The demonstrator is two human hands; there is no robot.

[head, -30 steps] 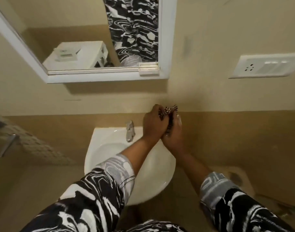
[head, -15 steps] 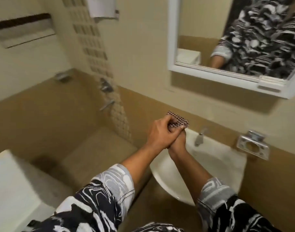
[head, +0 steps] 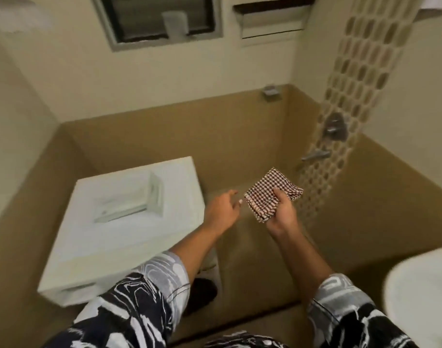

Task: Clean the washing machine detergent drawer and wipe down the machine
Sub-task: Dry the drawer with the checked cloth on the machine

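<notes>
A white washing machine [head: 94, 242] stands at the lower left, seen from above. On its top lies a clear rectangular tray-like thing [head: 132, 199], blurred. My right hand [head: 281, 214] holds a brown-and-white checked cloth [head: 270, 194], thumb on top, the cloth spread out over the palm. My left hand [head: 222, 212] is free beside it, fingers relaxed and stretched toward the cloth's left corner, a small gap between them. Both hands hover above the floor just right of the machine.
A white washbasin [head: 420, 292] shows at the lower right edge. Shower taps [head: 335, 129] and a spout [head: 315, 155] sit on the tiled right wall. A window [head: 154, 18] and a wall niche [head: 272, 21] are high on the far wall.
The view has swung left from the washbasin to the washing machine. My hands, which were clasped together wringing the cloth, have parted; the cloth now lies unfolded in my right hand alone.
</notes>
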